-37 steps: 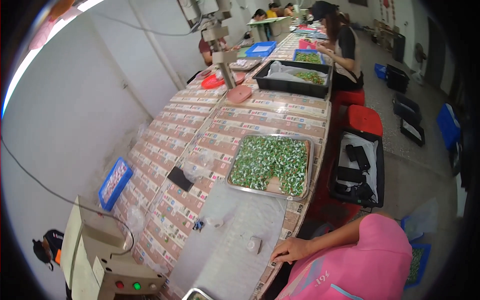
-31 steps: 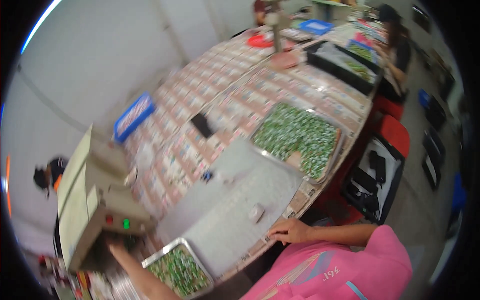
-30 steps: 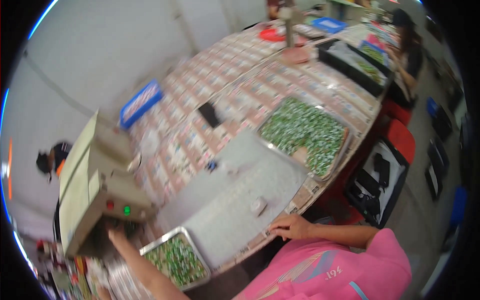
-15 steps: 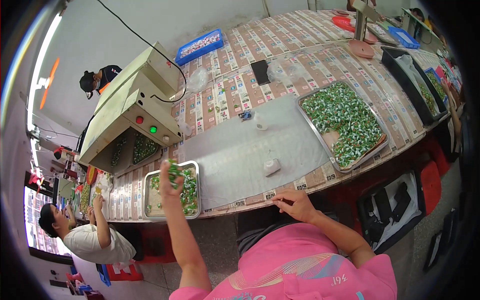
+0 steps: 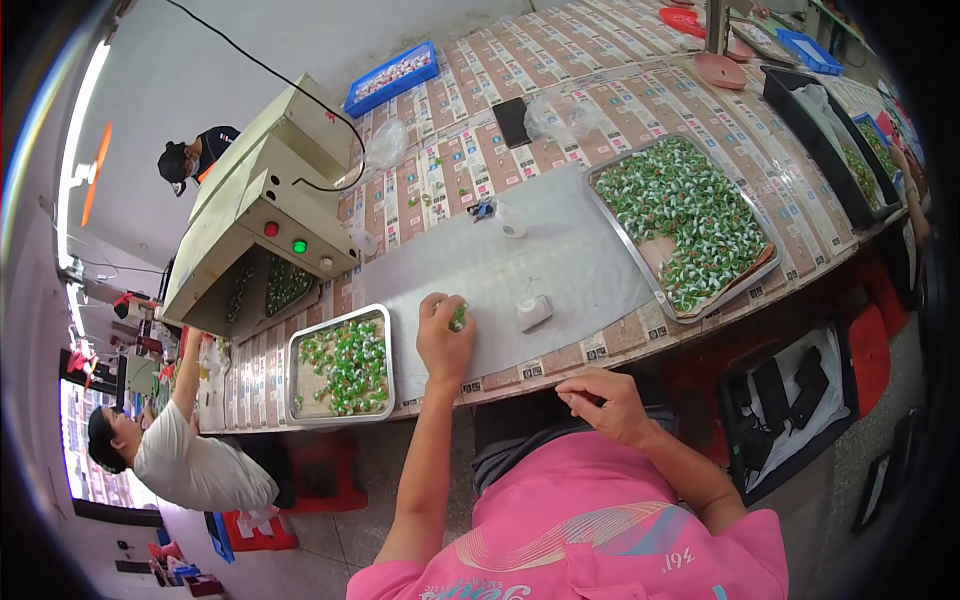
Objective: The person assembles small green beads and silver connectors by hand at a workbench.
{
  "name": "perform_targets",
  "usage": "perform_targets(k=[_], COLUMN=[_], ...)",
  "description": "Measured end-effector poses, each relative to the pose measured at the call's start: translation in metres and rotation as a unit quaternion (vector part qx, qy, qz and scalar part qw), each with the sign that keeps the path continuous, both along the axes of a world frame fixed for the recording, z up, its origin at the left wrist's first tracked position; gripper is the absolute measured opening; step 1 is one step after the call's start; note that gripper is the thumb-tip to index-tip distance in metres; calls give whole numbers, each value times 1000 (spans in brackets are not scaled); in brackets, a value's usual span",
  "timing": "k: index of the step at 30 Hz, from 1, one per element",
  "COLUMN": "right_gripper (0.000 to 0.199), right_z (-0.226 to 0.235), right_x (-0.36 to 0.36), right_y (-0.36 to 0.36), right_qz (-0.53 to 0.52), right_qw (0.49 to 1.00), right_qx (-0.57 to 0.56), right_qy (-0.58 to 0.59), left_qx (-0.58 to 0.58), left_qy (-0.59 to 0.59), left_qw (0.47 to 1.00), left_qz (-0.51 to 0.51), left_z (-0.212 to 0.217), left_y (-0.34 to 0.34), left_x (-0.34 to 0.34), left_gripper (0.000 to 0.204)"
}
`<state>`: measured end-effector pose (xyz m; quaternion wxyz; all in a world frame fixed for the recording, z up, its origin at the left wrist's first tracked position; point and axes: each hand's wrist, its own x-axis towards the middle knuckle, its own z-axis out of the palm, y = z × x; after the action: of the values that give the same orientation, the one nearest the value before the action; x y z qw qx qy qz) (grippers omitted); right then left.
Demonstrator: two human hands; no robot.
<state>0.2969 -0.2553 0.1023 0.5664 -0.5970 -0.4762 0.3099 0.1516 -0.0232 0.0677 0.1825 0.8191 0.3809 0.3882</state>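
My left hand (image 5: 445,338) is over the grey mat (image 5: 420,265), its fingers curled round small green pieces (image 5: 458,318). To its left, a metal tray (image 5: 391,365) holds many small green-and-white pieces (image 5: 350,365) like those in my hand. My right hand (image 5: 605,402) is closed at the table's front edge, thumb against fingers. Whatever it may hold is too small to make out. Between and beyond my hands lies a small white block (image 5: 534,313). Farther back on the mat stand a small white bottle (image 5: 510,222) and a little dark blue object (image 5: 482,209).
A larger metal tray (image 5: 632,248) of green-and-white pieces lies at right. At left stands a beige box-shaped machine (image 5: 240,225) with a lit green button. A dark phone-like slab (image 5: 512,122), a plastic bag (image 5: 565,120) and a blue crate (image 5: 395,80) sit farther back. A co-worker (image 5: 190,460) sits at left.
My left hand has moved from above the left tray rightward to the mat, carrying green pieces. My right hand has shifted slightly right. The co-worker at left now reaches toward the machine.
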Motion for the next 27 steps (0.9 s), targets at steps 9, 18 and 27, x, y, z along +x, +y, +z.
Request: perform_targets(k=[9, 18, 27], right_gripper=[14, 12, 13], right_z=[-10, -12, -2], right_x=[-2, -4, 89], right_y=[-11, 20, 41], right_qz=[-32, -67, -236], right_qw=[999, 995, 945], right_qx=[18, -1, -11], right_qy=[-38, -76, -228], left_qx=[32, -34, -76], left_qy=[54, -61, -152], left_qw=[997, 998, 986], left_qz=[53, -6, 5], left_z=[-22, -33, -47], left_y=[-8, 29, 50], left_x=[-9, -34, -17], left_gripper=[34, 50, 30])
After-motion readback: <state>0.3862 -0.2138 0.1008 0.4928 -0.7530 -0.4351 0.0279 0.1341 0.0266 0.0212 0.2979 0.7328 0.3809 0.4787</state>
